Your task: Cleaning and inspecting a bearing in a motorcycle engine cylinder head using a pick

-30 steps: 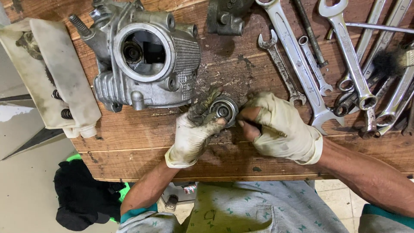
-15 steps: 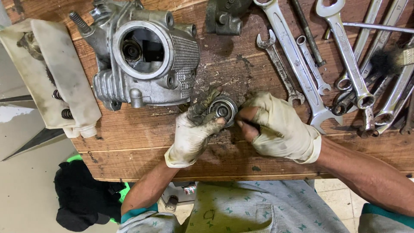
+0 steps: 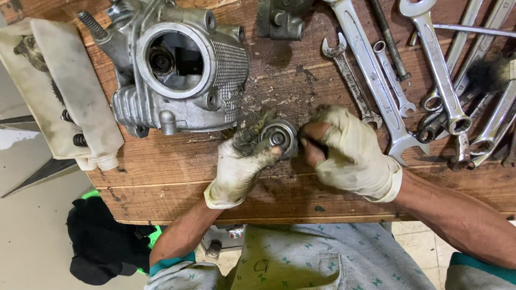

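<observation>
On the wooden worktop (image 3: 161, 182), planks dark with grease stains and grit, both gloved hands meet near the front edge. Left hand (image 3: 242, 161), in a soiled pale glove, is closed around a small round metal part (image 3: 279, 138), fingers curled over its rim; the part sits just above the planks at the middle of the worktop. Right hand (image 3: 349, 153), glove cleaner, is closed into a loose fist touching the part's right side, a thin dark tool (image 3: 314, 145) pinched in it; its tip is hidden. Aluminium engine casting (image 3: 177, 70) lies just behind the left hand, round bore facing up. Row of open-ended and ring spanners (image 3: 430, 70) is spread along the right rear. Dirty white plastic container (image 3: 59, 91) overhangs the left edge. Below the worktop: pale floor (image 3: 32, 236), a black cloth (image 3: 102, 247) lying on it.
</observation>
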